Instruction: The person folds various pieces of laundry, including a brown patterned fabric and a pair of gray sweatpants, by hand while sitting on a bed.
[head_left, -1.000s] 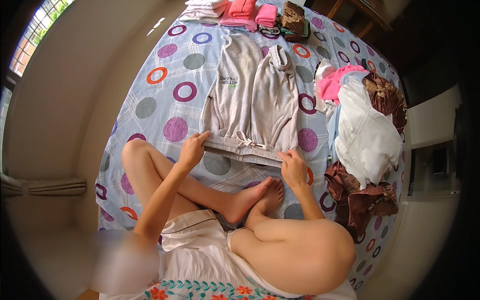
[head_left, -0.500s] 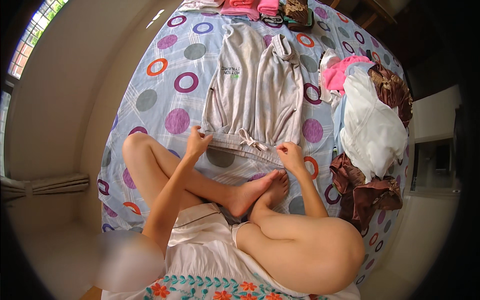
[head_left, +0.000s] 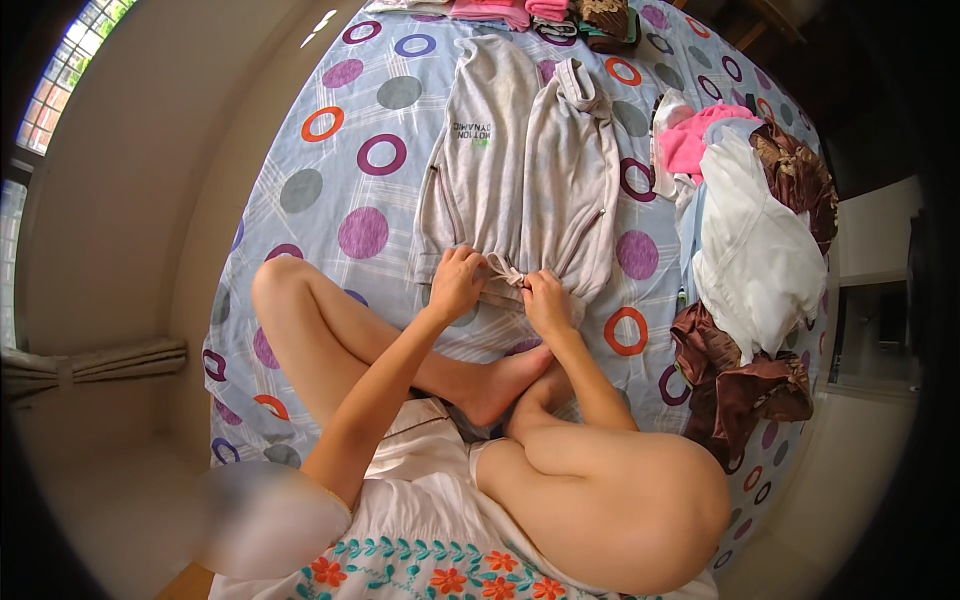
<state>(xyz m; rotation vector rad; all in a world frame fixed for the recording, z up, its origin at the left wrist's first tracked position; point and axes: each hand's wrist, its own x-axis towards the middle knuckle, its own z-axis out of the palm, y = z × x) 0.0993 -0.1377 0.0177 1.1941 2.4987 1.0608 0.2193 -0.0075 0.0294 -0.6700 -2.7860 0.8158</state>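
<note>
A pair of light grey, soft-knit sweatpants with slanted pocket zips (head_left: 485,190) lies spread on the pale blue bedsheet patterned with dots and rings (head_left: 330,220), waistband near, both legs running far. That layout probably suits the seated wearer of the camera: the bed bears the cloth's weight, and the waist falls within easy reach between the bent knees.

The left hand (head_left: 458,285) and the right hand (head_left: 548,303) are just apart over the waistband, one on each side of the thin whitish drawstring bow (head_left: 506,270). Their fingers curl down toward it, a placement that seems to give each hand its own side of the cord. I cannot tell whether either hand is pinching cord or cloth, since the knuckles hide the fingertips.

Well apart to the right, a rumpled white garment (head_left: 755,255) lies among bright pink cloth (head_left: 695,140) and shiny brown satin cloth (head_left: 745,400). At the far edge sit folded pink cloths (head_left: 490,14) and a folded brown patterned cloth (head_left: 605,18), presumably kept separate from the loose heap.
</note>
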